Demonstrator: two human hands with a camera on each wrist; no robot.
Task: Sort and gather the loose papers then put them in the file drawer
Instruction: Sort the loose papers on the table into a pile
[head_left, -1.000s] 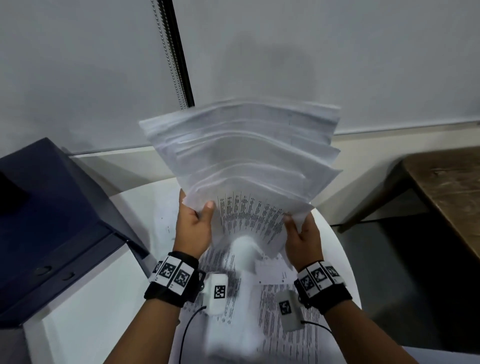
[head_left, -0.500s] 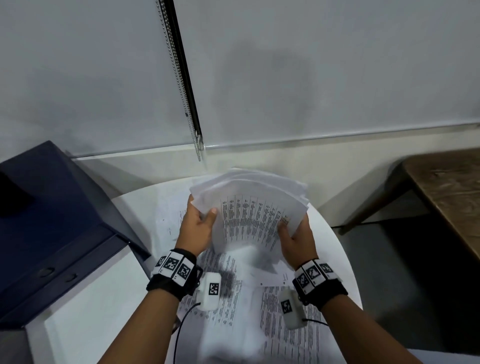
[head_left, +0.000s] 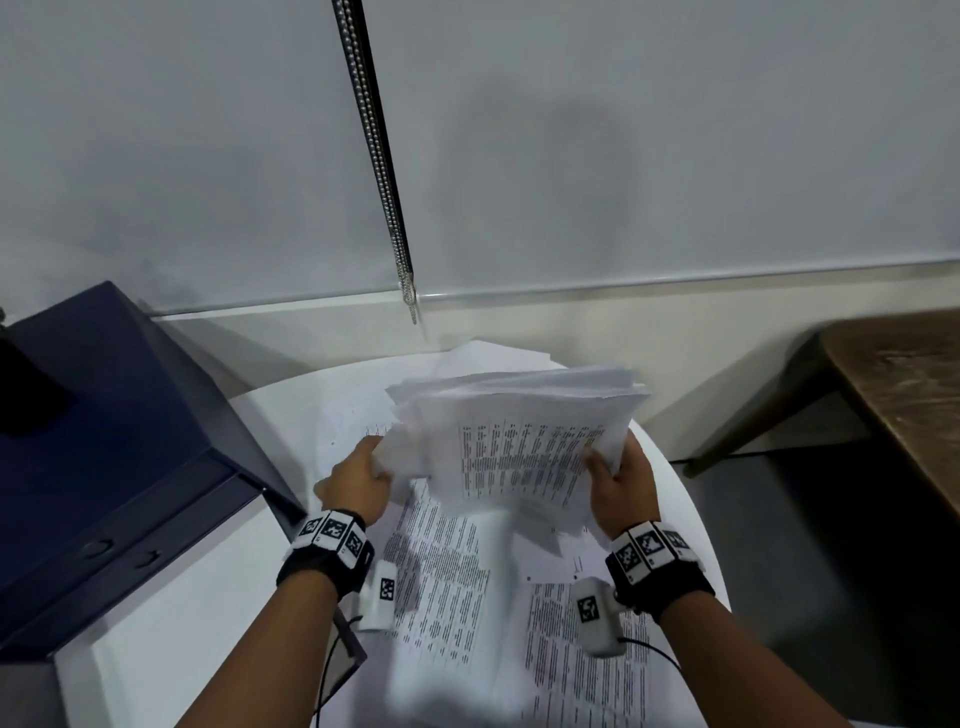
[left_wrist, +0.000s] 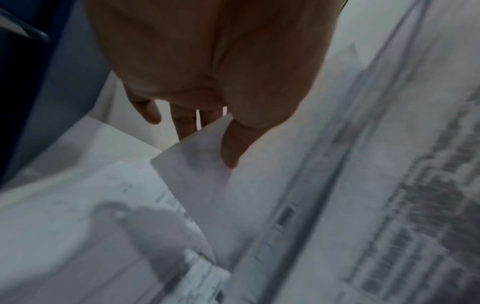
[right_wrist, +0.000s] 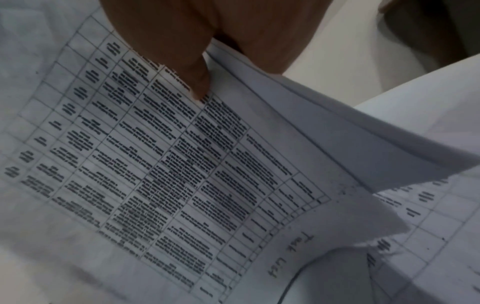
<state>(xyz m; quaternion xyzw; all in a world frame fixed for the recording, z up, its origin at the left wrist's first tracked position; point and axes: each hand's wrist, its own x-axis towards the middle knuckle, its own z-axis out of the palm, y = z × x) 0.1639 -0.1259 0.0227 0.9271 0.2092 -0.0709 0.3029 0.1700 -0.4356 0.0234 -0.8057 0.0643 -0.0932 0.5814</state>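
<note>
I hold a thick stack of white papers (head_left: 519, 415) low over the round white table (head_left: 291, 415), its printed top sheet facing me and tilted right. My left hand (head_left: 363, 478) grips the stack's left edge. In the left wrist view the left hand (left_wrist: 207, 133) pinches a sheet corner (left_wrist: 202, 164), thumb on top and fingers behind. My right hand (head_left: 618, 483) grips the right edge. In the right wrist view its thumb (right_wrist: 192, 82) presses on the gridded sheet (right_wrist: 182, 164). Loose printed sheets (head_left: 441, 582) lie on the table beneath; one blurred sheet (head_left: 452, 654) hangs over them.
A dark blue file cabinet (head_left: 119, 415) stands at the left against the table, its front with ring handles (head_left: 98, 548) closed. A brown wooden table (head_left: 909, 389) is at the right across a gap of floor. A blind's bead chain (head_left: 384, 171) hangs behind.
The stack was held high and fanned out, then came down toward the table. Now it sits lower and leans right, and my left hand has slid to its left edge.
</note>
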